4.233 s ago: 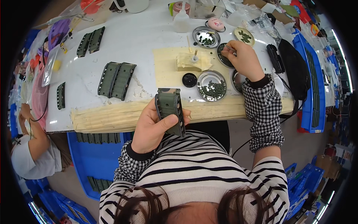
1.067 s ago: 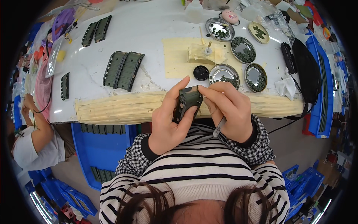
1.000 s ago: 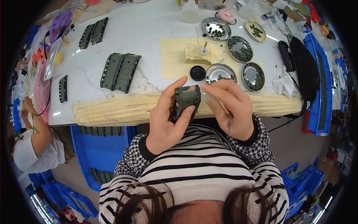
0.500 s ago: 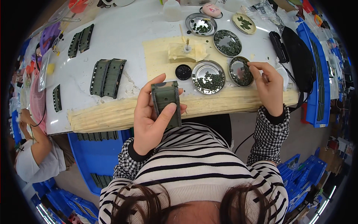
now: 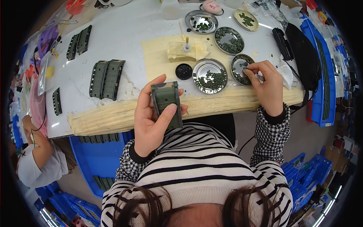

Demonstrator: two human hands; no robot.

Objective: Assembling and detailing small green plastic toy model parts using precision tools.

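- The curved green panel [image 5: 166, 97] was in the left hand [image 5: 150, 123], nearer the person than the black container [image 5: 183, 71] and slightly left of it; fingers wrapped behind, thumb pressed on its face.
- It looked light and stiff, probably plastic — likely easiest held across its broad middle, sparing the ridged side edges.
- The right hand [image 5: 269, 84], well right of the black container, had its fingers pinched together round a silvery tool [image 5: 259, 77] at the small dish [image 5: 231, 73]; whether they had caught a piece, I could not tell.
- That dish held dark green bits; the steel dish [image 5: 202, 69] just right of the black container held a heap.
- Beyond the black container, rightward, a third dish [image 5: 216, 37] held many bits, and the cream dish [image 5: 239, 19] flat green pieces.
- The black container was dark inside — contents unclear.
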